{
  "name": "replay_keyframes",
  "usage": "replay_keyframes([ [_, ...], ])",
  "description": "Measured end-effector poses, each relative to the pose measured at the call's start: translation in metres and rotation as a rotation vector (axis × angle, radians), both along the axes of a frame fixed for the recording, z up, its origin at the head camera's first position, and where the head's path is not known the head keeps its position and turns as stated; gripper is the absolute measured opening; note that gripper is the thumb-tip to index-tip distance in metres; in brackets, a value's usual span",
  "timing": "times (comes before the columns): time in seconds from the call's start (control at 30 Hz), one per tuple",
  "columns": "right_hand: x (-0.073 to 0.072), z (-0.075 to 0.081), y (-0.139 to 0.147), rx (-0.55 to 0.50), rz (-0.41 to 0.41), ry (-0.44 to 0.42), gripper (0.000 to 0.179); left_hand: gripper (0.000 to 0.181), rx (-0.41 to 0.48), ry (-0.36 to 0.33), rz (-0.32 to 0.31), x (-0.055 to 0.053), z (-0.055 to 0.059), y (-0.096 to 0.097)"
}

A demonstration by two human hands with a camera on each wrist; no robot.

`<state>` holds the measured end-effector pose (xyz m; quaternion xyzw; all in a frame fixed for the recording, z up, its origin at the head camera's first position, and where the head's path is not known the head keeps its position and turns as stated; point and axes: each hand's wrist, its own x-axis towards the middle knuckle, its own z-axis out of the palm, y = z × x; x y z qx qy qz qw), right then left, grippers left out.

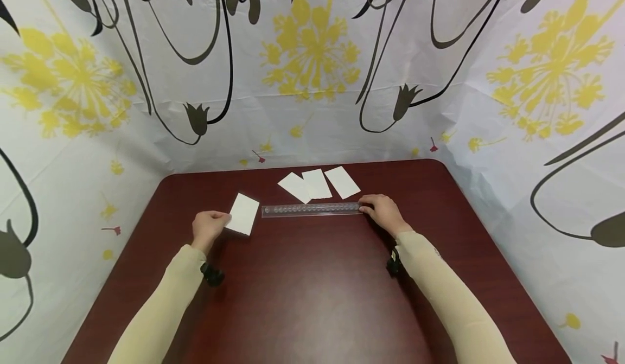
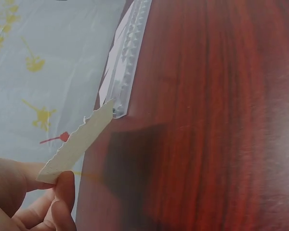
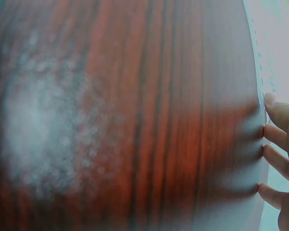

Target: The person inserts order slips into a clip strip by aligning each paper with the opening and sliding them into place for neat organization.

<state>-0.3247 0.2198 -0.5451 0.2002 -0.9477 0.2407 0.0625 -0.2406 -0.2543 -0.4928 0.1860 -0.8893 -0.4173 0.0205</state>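
In the head view my left hand point(image 1: 210, 227) pinches a small white piece of paper point(image 1: 243, 215) by its edge, left of the ruler. The left wrist view shows thumb and fingers at one end of this paper point(image 2: 77, 144), which has a rough, torn-looking edge and is tilted over the table. A clear plastic ruler point(image 1: 312, 209) lies crosswise on the table. At the ruler's right end, the fingertips of my right hand point(image 1: 383, 212) touch it. In the right wrist view the fingers point(image 3: 278, 161) are spread and fairly straight.
Behind the ruler lie three more white paper pieces, the left one point(image 1: 294, 187) overlapping the middle one point(image 1: 317, 184), with another point(image 1: 343, 182) at their right. The dark red wooden table point(image 1: 312, 277) meets a patterned white curtain point(image 1: 312, 131) at its far edge.
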Motion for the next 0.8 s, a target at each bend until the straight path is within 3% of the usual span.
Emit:
replay_keyframes([
  [0.33, 0.001, 0.001, 0.001, -0.002, 0.001, -0.001, 0.032, 0.035, 0.018, -0.027, 0.012, 0.016, -0.006, 0.003],
  [0.8, -0.001, -0.001, 0.000, -0.007, 0.001, -0.014, 0.033, 0.035, 0.060, -0.018, 0.028, 0.025, -0.016, 0.009],
])
